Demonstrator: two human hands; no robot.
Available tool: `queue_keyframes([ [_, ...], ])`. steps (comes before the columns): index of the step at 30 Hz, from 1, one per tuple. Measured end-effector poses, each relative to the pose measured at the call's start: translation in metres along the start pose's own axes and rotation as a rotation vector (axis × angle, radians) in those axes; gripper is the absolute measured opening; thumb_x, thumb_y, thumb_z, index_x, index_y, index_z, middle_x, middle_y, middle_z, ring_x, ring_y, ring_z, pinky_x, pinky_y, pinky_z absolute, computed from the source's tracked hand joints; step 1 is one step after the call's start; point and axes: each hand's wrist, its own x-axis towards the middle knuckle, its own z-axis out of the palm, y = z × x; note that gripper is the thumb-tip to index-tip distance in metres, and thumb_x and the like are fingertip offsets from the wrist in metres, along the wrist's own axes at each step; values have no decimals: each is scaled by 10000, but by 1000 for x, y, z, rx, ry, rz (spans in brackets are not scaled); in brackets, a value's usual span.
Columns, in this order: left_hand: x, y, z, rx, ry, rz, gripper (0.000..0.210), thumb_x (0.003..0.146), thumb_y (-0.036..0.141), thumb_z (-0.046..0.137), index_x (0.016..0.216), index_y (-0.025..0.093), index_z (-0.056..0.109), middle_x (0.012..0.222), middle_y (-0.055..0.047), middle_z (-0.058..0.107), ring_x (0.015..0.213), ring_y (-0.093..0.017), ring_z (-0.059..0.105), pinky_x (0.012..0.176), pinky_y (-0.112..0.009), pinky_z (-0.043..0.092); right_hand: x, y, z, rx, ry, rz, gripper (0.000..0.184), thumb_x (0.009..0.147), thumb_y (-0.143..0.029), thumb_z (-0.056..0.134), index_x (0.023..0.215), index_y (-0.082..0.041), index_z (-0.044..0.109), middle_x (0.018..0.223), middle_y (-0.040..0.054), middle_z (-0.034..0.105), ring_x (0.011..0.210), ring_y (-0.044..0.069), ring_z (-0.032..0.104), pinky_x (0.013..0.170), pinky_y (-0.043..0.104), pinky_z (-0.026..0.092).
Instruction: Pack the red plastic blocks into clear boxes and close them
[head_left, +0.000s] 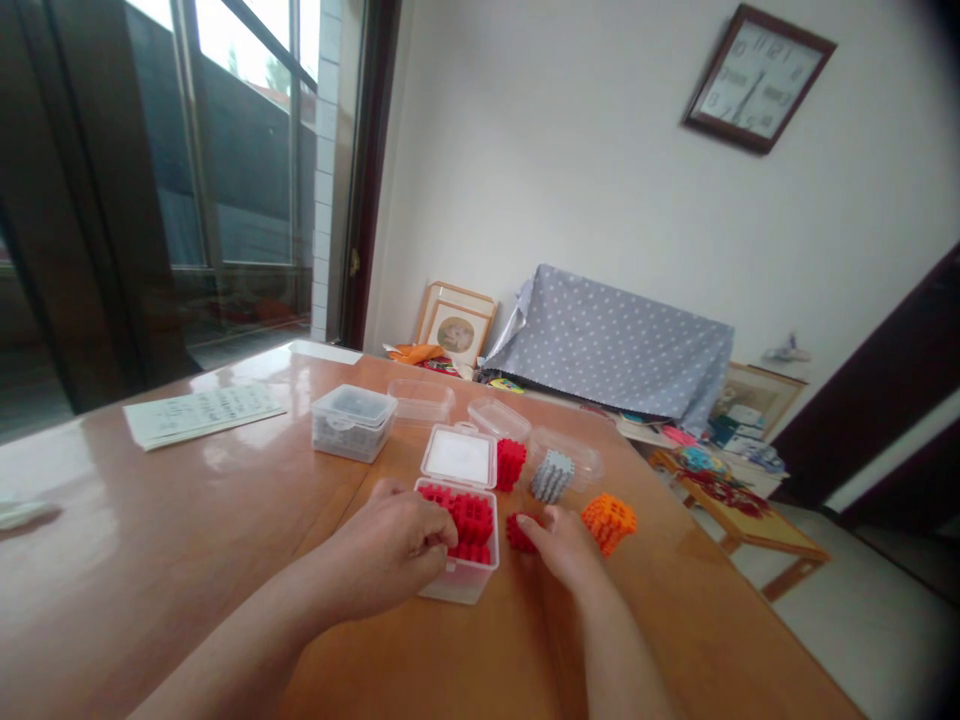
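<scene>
A clear plastic box [466, 588] with its lid [459, 456] folded back holds several red toothed blocks [474, 515]. My left hand [401, 540] reaches over the box's left side, fingers curled together in a pinch; whatever is between the fingertips is hidden. To the right of the box, my right hand [568, 548] has its thumb and fingers on a small red toothed block [517, 533] on the table. Around it stand an upright red stack [511, 464], a grey toothed stack [553, 475] and an orange toothed stack [609, 522].
A closed clear box [354, 422] with grey contents stands behind to the left, near a printed sheet [204, 412]. Empty clear trays [421, 400] lie along the far side of the wooden table [360, 660]. A low stool [750, 525] stands off the right edge.
</scene>
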Motion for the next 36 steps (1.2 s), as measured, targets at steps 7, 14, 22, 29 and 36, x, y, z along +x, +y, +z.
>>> queue_keyframes([
  [7,-1,0,1,0,14,-1,242,838,136,494,778,236,706,735,26,697,738,-156,581,831,-320,331,0,-1,4,101,-14,0,283,732,-480,723,697,-206,662,676,28,697,640,187,620,545,253,366],
  [14,-1,-2,1,-58,31,19,201,844,185,506,768,231,687,707,7,685,716,-172,573,852,-323,359,-1,-1,-1,488,92,-39,220,692,-391,731,681,-195,632,599,-17,632,569,173,554,547,262,387],
  [22,-2,0,-1,-29,17,8,193,835,163,518,786,229,693,756,15,713,748,-167,597,857,-339,333,-28,-30,-35,909,16,-30,287,803,-471,709,843,-195,641,622,-22,628,531,138,531,513,243,379],
  [29,-2,1,-1,-22,-2,-2,191,831,132,524,776,223,683,775,35,721,750,-149,611,855,-344,310,-51,-61,-41,1047,-68,-154,272,851,-458,713,894,-198,647,703,13,680,638,160,603,588,268,458],
  [36,-4,2,-5,-79,35,-21,180,846,163,533,832,229,700,781,24,714,781,-161,608,841,-327,347,-53,-65,-37,1077,-44,-159,267,864,-464,702,905,-207,642,700,8,683,636,162,604,616,284,476],
])
